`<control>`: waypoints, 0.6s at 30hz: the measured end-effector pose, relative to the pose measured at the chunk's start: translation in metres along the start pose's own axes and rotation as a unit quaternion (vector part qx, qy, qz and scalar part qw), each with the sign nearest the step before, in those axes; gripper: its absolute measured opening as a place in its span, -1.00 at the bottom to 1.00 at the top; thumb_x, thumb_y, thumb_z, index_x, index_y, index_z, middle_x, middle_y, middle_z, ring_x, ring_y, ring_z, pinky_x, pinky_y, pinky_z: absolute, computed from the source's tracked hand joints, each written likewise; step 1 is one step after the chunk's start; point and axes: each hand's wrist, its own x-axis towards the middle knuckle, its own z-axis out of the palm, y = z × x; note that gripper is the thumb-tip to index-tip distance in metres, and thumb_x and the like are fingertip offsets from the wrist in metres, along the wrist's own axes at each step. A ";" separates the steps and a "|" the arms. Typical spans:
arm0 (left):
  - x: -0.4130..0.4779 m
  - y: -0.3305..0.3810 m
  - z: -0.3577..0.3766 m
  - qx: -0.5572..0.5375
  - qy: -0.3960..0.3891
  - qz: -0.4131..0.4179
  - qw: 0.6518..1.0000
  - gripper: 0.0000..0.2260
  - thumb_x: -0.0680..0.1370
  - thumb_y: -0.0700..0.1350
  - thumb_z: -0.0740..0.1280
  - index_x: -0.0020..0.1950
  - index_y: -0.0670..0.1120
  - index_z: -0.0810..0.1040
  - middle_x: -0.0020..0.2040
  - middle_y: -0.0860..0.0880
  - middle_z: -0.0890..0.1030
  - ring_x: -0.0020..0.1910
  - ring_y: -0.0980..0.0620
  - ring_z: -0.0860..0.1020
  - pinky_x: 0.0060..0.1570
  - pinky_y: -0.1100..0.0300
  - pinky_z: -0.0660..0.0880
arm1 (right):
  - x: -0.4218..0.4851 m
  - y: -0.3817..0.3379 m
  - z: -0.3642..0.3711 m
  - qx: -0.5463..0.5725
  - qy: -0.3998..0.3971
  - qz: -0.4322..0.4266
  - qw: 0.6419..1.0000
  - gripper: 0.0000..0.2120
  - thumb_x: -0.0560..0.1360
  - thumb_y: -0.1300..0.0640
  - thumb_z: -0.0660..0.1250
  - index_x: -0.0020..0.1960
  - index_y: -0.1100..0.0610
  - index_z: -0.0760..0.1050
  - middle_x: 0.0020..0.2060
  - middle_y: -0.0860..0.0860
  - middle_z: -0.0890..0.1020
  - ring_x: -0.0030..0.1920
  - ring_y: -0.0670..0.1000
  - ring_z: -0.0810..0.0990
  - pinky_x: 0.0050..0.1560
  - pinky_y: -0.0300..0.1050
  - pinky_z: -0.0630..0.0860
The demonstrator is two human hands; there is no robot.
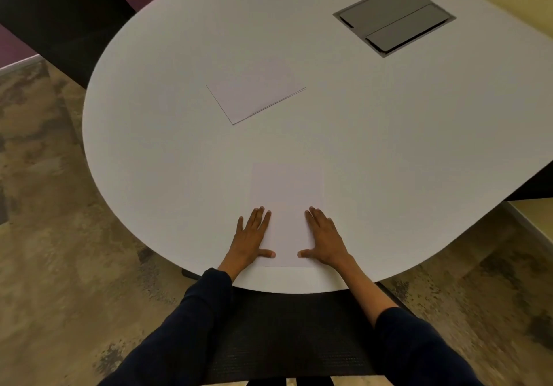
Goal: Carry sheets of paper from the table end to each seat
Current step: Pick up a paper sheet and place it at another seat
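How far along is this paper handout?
Done: one sheet lies before the near chair. In hand: the left hand and right hand press flat on its edges. Left: the stack sits further up the table; no sheet shows by the far-left chair.

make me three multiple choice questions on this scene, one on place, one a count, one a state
1. Where is the single sheet? A. near table edge, between the hands B. far end C. off the table
2. How many hands rest on it? A. none B. one C. two
3. How are the fingers? A. fisted B. straight, flat C. pinching
Answers: A, it lies at the edge by the left hand and right hand; C, both touch its sides; B, fingers lie spread flat.
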 end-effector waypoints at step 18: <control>-0.054 0.012 -0.047 -0.071 0.099 -0.058 0.991 -0.27 0.64 0.20 0.09 0.61 -0.12 -0.21 0.62 -0.08 -0.18 0.61 -0.02 -0.15 0.57 -0.05 -0.09 | -0.019 -0.037 -0.044 0.050 0.067 0.016 0.996 -0.28 0.47 -0.16 0.40 0.50 0.11 0.24 0.49 0.06 0.31 0.47 0.08 0.32 0.46 -0.02 0.29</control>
